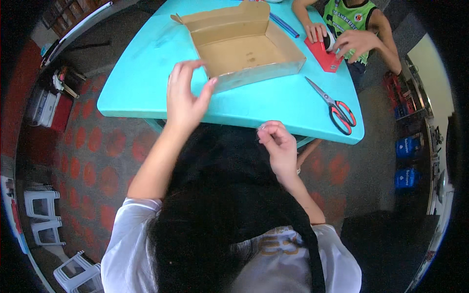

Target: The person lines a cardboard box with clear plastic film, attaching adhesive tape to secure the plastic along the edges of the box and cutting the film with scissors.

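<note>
An open cardboard box (244, 49) stands on the turquoise table (141, 78), its flaps raised at the far side. By the box's near left corner, my left hand (185, 97) has its thumb and fingers apart. I cannot tell whether its fingertips touch the cardboard. Just off the table's near edge is my right hand (279, 149), its thumb and fingers pinched together. A small clear glint shows at those fingertips, too small to name. Scissors (334, 105) with black and red handles lie closed to the right of the box.
Across the table's right side, another person's hands (351, 44) rest on a red flat piece (322, 56) and a black-and-white object (330, 40). Blue sticks (284, 25) lie behind the box. White stools (41, 205) stand at left, blue containers (406, 147) at right.
</note>
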A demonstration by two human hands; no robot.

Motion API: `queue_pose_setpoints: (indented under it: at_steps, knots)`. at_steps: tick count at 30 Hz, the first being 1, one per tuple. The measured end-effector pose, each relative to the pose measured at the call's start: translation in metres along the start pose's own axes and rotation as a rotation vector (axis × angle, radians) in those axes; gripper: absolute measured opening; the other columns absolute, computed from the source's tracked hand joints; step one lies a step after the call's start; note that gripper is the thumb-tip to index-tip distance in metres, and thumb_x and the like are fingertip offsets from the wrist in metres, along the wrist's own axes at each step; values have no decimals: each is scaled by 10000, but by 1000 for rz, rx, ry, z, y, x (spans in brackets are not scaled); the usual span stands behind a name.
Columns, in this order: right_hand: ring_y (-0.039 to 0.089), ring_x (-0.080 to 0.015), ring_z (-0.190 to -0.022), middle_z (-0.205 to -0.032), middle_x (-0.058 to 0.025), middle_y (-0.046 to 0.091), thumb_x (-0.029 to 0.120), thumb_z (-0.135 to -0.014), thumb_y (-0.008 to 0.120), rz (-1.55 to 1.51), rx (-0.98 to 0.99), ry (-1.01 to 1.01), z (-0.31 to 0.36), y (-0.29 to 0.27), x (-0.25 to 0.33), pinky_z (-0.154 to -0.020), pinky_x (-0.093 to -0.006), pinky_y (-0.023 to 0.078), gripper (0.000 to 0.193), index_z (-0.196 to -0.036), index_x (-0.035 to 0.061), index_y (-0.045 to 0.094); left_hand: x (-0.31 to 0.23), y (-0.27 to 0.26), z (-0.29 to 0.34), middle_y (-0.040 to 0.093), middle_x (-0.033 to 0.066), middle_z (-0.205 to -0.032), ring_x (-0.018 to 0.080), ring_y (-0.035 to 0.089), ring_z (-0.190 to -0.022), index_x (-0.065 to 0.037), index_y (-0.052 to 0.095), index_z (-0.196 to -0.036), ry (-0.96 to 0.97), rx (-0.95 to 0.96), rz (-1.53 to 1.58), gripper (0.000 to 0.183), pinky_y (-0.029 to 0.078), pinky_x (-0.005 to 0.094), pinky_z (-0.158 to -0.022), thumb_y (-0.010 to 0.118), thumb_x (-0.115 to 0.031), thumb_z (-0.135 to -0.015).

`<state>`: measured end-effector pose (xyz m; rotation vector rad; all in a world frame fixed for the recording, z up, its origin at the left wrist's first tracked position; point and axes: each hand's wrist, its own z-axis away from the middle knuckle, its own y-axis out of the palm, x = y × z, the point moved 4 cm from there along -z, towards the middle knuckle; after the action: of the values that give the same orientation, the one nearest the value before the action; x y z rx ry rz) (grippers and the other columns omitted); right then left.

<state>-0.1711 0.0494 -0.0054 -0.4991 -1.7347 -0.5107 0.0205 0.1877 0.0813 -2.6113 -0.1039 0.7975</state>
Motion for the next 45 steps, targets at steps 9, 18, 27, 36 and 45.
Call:
queue_pose_setpoints:
  at_steps: [9,18,27,36,45]
  knots:
    - [578,-117,-939,-1049,13,588,305,-996,561,-852,333,504,-7,45,-12,-773,-285,463,216,-1114,126,588,27,34,-1,635,86,-994,334,530,-1131,-41,649,-891,260,188,-262,292,404,436,-969,818,-136,-673]
    - [550,-123,-972,-1096,10,576,281,-994,556,-1068,298,469,-4,40,-24,-793,-306,447,243,-1197,148,570,-7,30,1,630,62,-903,300,576,-1062,-74,621,-807,277,308,-154,234,325,509,-1043,801,-107,-661]
    - [548,-165,-1132,-1334,-15,538,130,-1012,490,-1464,426,336,23,40,-42,-896,-344,461,429,-1416,269,467,-51,46,20,631,103,-909,312,580,-990,-34,630,-912,205,505,-152,308,372,467,-1013,816,-91,-673]
    - [557,-88,-1050,-1346,-44,524,16,-941,584,-735,501,70,23,25,-26,-913,-275,460,482,-1409,79,488,-67,36,61,590,77,-1027,136,560,-869,8,634,-1054,-441,598,580,198,452,255,-781,679,-52,-870]
    - [562,-106,-992,-1221,-59,563,113,-949,595,-708,200,454,25,-3,-56,-811,-259,482,501,-1421,44,440,-80,28,51,644,85,-916,186,608,-864,-3,653,-901,-322,346,706,35,477,300,-797,656,19,-874]
